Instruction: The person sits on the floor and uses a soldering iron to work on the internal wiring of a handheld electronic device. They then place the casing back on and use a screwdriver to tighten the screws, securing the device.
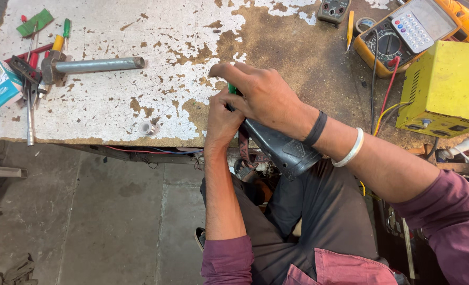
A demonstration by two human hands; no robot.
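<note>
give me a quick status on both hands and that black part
Left hand gripping the black tapered plastic housing at the bench edge. Right hand over it, closed on a green-handled tool. Nothing blocking; grey metal pipe lies clear to the left.

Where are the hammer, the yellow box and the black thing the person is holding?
hammer (100,65): head view, middle of its grey metal handle.
yellow box (448,84): head view, its top face.
black casing (284,150): head view, the wide end below the right hand (266,97).

Black housing (284,150), perhaps plastic, tilted
</note>
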